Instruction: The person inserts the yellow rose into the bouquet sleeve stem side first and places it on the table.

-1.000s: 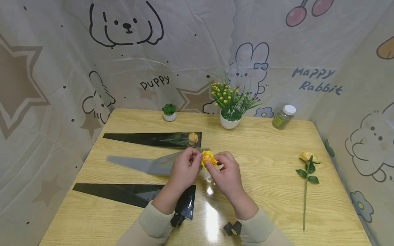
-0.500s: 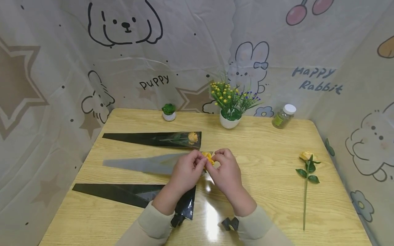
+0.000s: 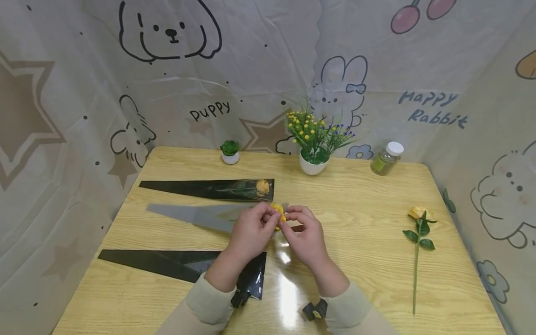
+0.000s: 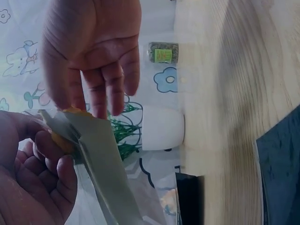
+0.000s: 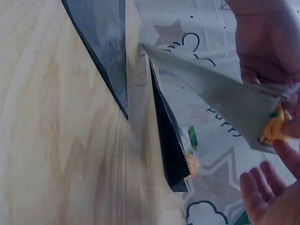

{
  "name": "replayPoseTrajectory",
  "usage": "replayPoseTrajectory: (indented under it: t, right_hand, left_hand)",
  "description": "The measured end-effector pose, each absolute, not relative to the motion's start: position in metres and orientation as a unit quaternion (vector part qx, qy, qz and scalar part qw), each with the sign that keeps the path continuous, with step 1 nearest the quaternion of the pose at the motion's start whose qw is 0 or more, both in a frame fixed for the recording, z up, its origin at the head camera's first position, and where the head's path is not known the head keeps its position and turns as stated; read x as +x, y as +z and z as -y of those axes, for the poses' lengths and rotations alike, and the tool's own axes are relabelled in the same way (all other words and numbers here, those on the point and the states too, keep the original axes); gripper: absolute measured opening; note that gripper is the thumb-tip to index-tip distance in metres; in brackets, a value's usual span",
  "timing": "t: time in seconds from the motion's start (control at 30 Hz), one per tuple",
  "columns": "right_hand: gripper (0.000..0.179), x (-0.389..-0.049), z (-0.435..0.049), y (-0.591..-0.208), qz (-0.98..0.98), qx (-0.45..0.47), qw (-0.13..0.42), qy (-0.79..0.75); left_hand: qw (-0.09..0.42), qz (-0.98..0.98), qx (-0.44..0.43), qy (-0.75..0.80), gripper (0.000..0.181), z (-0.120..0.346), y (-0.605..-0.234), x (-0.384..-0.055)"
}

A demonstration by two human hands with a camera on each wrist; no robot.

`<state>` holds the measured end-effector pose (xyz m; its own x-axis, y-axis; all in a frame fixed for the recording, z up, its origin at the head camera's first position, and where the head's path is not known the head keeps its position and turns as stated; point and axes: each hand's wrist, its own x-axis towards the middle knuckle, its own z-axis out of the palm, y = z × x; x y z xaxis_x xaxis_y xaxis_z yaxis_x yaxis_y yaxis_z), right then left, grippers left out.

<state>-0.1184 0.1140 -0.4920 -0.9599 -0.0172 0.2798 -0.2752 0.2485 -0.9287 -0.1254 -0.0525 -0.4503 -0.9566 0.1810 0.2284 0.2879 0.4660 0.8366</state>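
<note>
A yellow-orange rose sits in the wide mouth of a long, tapering, translucent grey sleeve, held above a pale wood-grain surface between two black sleeves lying flat, one farther away and one nearer. The left hand pinches the sleeve's mouth beside the bloom with thumb and fingertips. The right hand has its thumb and forefinger at the petals, the other fingers loosely spread; whether it grips the rose or only touches it cannot be told.

Both things are probably very light. The sleeve seems thin, smooth and slippery, likely to crease or split under a hard tug, so its rim is best taken with a soft pinch. The petals look soft and easily crushed; a light touch on their outer edges, or a firmer hold lower down through the sleeve, should serve better.

The bloom is ruffled and layered, with a trace of green beside it. The sleeve is matt and cloudy, narrowing to a slim point, its stem end too veiled to make out clearly
</note>
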Motion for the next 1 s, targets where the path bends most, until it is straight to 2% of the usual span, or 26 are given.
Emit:
replayPoseTrajectory:
  t: [0.13,0.3,0.47,0.7,0.77,0.93,1.0]
  right_hand:
    - [0.005,-0.12,-0.11,-0.492,0.786,0.078,0.111,0.604]
    - [0.004,-0.123,-0.106,-0.494,0.766,0.064,0.08,0.635]
    - [0.004,-0.125,-0.104,-0.498,0.752,0.058,0.07,0.653]
    - [0.003,-0.127,-0.105,-0.502,0.755,0.039,0.068,0.651]
    - [0.004,-0.127,-0.106,-0.503,0.753,0.036,0.066,0.653]
    - [0.005,-0.128,-0.109,-0.504,0.742,0.033,0.069,0.666]
    - [0.006,-0.128,-0.11,-0.505,0.738,0.034,0.07,0.67]
  left_hand:
    - [0.06,0.852,-0.15,-0.498,0.008,0.051,-0.449,-0.125]
    - [0.071,0.849,-0.148,-0.502,0.009,0.05,-0.448,-0.124]
    - [0.054,0.852,-0.128,-0.505,0.013,0.05,-0.446,-0.121]
    - [0.061,0.856,-0.163,-0.487,0.015,0.053,-0.443,-0.116]
    - [0.06,0.854,-0.179,-0.486,0.03,0.059,-0.444,-0.119]
    - [0.015,0.888,-0.196,-0.415,0.1,0.086,-0.451,-0.136]
    - [-0.019,0.91,-0.193,-0.366,0.112,0.093,-0.457,-0.144]
